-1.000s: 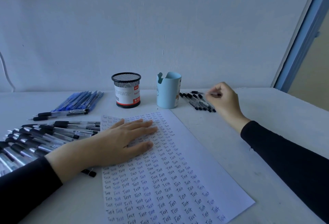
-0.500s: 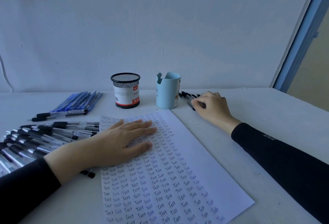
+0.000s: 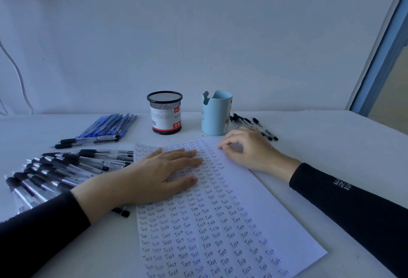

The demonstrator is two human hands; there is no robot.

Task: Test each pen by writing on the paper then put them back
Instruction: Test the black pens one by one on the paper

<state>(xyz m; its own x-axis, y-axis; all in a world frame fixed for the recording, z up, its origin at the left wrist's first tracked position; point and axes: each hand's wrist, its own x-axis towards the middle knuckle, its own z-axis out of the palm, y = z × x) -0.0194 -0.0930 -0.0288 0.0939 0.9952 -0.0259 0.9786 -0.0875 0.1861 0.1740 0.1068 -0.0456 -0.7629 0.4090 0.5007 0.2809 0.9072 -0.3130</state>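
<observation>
head view: the left hand (image 3: pixel 159 173) lies flat on the paper (image 3: pixel 254 211), palm down, fingers straight and close together, pressing the upper left part of the sheet. the paper lies slightly askew on the white tabletop (image 3: pixel 331 145) and is filled with rows of the handwritten word "test" in dark and blue ink, with a bare strip along its right edge. the right hand (image 3: pixel 249 151) rests at the sheet's upper right corner with its fingers curled and the thumb and forefinger tips brought together; i cannot tell whether a pen is pinched between them, as none shows clearly. just behind this hand a small row of black pens (image 3: pixel 265 130) lies on the tabletop, beside a light blue holder (image 3: pixel 216 114) with a notched rim. to the left of that holder, apart from it, stands a black mesh cup (image 3: pixel 165 113) with a red and white label. at the far left a bundle of blue pens (image 3: pixel 108 125) lies side by side, with two black-gripped pens (image 3: pixel 88 140) just in front of them. a large fan of clear pens with black grips (image 3: pixel 66 167) spreads out left of the paper, near the left forearm, and the end of one more pen (image 3: pixel 121 212) shows from under the left wrist. both arms wear dark sleeves.
</observation>
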